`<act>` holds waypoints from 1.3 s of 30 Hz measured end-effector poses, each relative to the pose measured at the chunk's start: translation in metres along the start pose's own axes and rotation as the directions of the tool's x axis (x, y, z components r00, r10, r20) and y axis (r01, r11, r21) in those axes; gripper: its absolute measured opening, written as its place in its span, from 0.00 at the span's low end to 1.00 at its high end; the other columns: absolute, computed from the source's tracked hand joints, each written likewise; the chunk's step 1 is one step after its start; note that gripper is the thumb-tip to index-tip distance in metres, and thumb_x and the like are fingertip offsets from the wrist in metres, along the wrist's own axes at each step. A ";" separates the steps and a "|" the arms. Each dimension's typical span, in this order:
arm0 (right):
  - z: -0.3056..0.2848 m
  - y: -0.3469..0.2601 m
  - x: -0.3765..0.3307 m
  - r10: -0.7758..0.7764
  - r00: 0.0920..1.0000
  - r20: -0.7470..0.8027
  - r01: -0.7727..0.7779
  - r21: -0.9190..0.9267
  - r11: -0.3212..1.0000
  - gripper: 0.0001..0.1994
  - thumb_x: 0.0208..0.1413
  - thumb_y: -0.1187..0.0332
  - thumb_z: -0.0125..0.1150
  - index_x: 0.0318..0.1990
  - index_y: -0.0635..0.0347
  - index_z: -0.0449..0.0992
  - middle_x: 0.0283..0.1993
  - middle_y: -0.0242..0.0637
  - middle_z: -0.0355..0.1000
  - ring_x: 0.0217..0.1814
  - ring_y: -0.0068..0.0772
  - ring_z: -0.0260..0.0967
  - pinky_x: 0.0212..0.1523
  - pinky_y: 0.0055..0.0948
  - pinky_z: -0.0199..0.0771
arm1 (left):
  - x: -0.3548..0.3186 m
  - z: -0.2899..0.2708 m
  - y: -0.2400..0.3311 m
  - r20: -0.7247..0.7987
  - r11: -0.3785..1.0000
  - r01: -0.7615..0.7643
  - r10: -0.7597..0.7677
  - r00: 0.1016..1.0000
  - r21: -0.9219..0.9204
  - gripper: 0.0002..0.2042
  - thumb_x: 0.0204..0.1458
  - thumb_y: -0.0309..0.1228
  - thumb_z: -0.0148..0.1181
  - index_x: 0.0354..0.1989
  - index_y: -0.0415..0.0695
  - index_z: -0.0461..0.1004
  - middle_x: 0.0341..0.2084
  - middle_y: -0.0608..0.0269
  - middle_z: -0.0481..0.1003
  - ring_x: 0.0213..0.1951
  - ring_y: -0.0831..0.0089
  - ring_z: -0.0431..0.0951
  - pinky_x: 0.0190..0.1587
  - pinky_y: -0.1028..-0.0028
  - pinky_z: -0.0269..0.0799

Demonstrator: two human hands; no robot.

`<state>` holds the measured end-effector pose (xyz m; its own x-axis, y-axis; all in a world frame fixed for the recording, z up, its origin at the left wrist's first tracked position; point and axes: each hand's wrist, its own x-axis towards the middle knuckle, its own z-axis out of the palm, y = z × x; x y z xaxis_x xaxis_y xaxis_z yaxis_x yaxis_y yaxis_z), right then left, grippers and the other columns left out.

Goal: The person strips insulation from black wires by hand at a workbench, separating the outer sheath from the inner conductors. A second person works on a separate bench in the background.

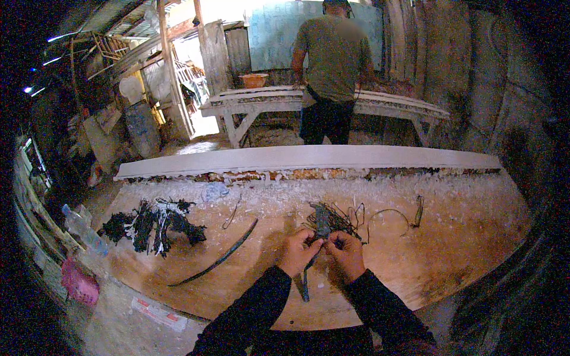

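Ideally, the broad table [415,261] serves as steady backing, with the left hand [295,251] and right hand [348,256] meeting above it, both pinching a narrow dark strip [306,286] near the table's middle. Close-set pinches should give good control, provided the strip is kept from snagging the thin looped cord [350,224] just beyond.

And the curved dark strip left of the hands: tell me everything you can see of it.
The curved dark strip is long, narrow and blackish grey, tapering to a thin lower-left end. Its material looks like rubber, though I can't be sure. It lies loose on the wooden tabletop, between the black bundles and the left hand, touched by neither.
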<state>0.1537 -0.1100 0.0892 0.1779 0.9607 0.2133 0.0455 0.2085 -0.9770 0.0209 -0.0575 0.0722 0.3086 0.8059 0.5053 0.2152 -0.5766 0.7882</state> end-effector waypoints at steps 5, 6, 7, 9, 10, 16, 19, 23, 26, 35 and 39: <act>-0.003 -0.002 -0.002 -0.040 0.999 0.036 0.043 -0.068 0.997 0.03 0.47 0.73 0.53 0.25 0.61 0.69 0.21 0.31 0.67 0.20 0.20 0.62 0.21 0.20 0.64 | 0.000 -0.002 0.010 0.056 0.998 -0.038 0.035 0.998 0.056 0.09 0.46 0.30 0.53 0.30 0.36 0.66 0.24 0.57 0.68 0.29 0.69 0.68 0.31 0.74 0.64; -0.004 -0.002 -0.002 -0.044 0.999 0.032 0.047 -0.107 0.993 0.03 0.46 0.73 0.53 0.25 0.61 0.69 0.21 0.31 0.67 0.21 0.20 0.62 0.22 0.20 0.64 | -0.001 -0.002 0.012 0.072 0.997 -0.037 0.031 0.997 0.071 0.09 0.46 0.30 0.52 0.31 0.36 0.65 0.24 0.57 0.67 0.29 0.69 0.68 0.31 0.74 0.64; -0.004 -0.001 -0.002 -0.064 0.998 0.027 0.067 -0.125 0.990 0.03 0.46 0.73 0.53 0.25 0.61 0.69 0.21 0.31 0.68 0.21 0.20 0.63 0.23 0.20 0.64 | -0.001 -0.003 0.014 0.070 0.995 -0.058 0.052 0.996 0.087 0.09 0.47 0.30 0.51 0.32 0.36 0.65 0.24 0.57 0.67 0.29 0.68 0.68 0.31 0.73 0.64; -0.004 -0.001 -0.001 -0.105 0.994 0.019 0.107 -0.160 0.981 0.03 0.45 0.73 0.54 0.25 0.61 0.69 0.21 0.31 0.68 0.22 0.21 0.63 0.24 0.21 0.65 | -0.001 -0.004 0.017 0.065 0.988 -0.101 0.093 0.993 0.120 0.09 0.48 0.30 0.50 0.32 0.36 0.65 0.24 0.57 0.67 0.29 0.67 0.68 0.31 0.72 0.63; -0.004 0.000 -0.001 -0.109 0.994 0.016 0.110 -0.164 0.980 0.03 0.45 0.73 0.54 0.25 0.61 0.69 0.21 0.31 0.68 0.22 0.21 0.63 0.24 0.21 0.65 | -0.001 -0.004 0.018 0.059 0.987 -0.103 0.096 0.994 0.121 0.09 0.48 0.30 0.50 0.32 0.36 0.65 0.25 0.56 0.66 0.29 0.66 0.68 0.31 0.71 0.63; -0.004 0.001 -0.001 -0.156 0.988 -0.008 0.152 -0.203 0.967 0.03 0.42 0.72 0.55 0.24 0.61 0.70 0.22 0.33 0.68 0.23 0.21 0.64 0.26 0.22 0.65 | -0.001 -0.003 0.027 0.095 0.992 -0.041 0.030 0.995 0.120 0.07 0.48 0.28 0.49 0.31 0.37 0.63 0.26 0.53 0.65 0.30 0.62 0.67 0.33 0.69 0.63; -0.005 -0.001 -0.003 -0.110 0.994 0.005 0.109 -0.181 0.977 0.02 0.42 0.73 0.55 0.24 0.61 0.70 0.21 0.33 0.68 0.23 0.22 0.64 0.26 0.22 0.65 | -0.003 -0.006 0.034 0.093 0.987 -0.072 0.059 0.994 0.142 0.07 0.47 0.27 0.49 0.31 0.37 0.63 0.26 0.52 0.65 0.29 0.61 0.67 0.33 0.69 0.62; -0.005 -0.004 -0.004 -0.113 0.993 0.014 0.114 -0.175 0.978 0.02 0.42 0.73 0.54 0.25 0.61 0.70 0.21 0.34 0.68 0.24 0.23 0.64 0.26 0.23 0.66 | -0.003 -0.005 0.034 0.069 0.977 -0.130 0.120 0.990 0.171 0.07 0.48 0.28 0.49 0.31 0.37 0.63 0.26 0.52 0.64 0.29 0.60 0.66 0.33 0.68 0.62; -0.005 -0.004 -0.003 -0.128 0.992 0.011 0.128 -0.208 0.970 0.03 0.43 0.73 0.54 0.26 0.62 0.70 0.22 0.35 0.68 0.25 0.24 0.65 0.27 0.24 0.66 | -0.003 0.000 0.026 0.039 0.991 -0.115 0.113 0.993 0.073 0.08 0.48 0.29 0.48 0.31 0.37 0.62 0.26 0.52 0.64 0.29 0.59 0.66 0.33 0.68 0.62; -0.004 0.007 0.001 -0.129 0.991 -0.022 0.120 -0.251 0.961 0.05 0.45 0.70 0.54 0.28 0.63 0.70 0.25 0.38 0.69 0.26 0.30 0.66 0.29 0.26 0.67 | -0.003 -0.001 0.025 0.094 0.988 -0.040 0.026 0.995 0.147 0.08 0.49 0.31 0.47 0.32 0.37 0.63 0.25 0.53 0.63 0.29 0.59 0.66 0.33 0.69 0.62; -0.008 0.009 0.003 -0.200 0.977 -0.077 0.164 -0.332 0.929 0.07 0.45 0.69 0.54 0.29 0.63 0.70 0.26 0.41 0.70 0.28 0.32 0.68 0.30 0.27 0.67 | -0.003 0.001 0.035 0.034 0.941 -0.238 0.237 0.971 0.241 0.08 0.50 0.30 0.48 0.34 0.38 0.64 0.26 0.57 0.66 0.28 0.66 0.67 0.32 0.72 0.63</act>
<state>0.1630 -0.1065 0.0811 0.2400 0.8825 0.4045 0.3982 0.2905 -0.8701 0.0284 -0.0802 0.0985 0.3821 0.6414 0.6653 0.3526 -0.7666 0.5366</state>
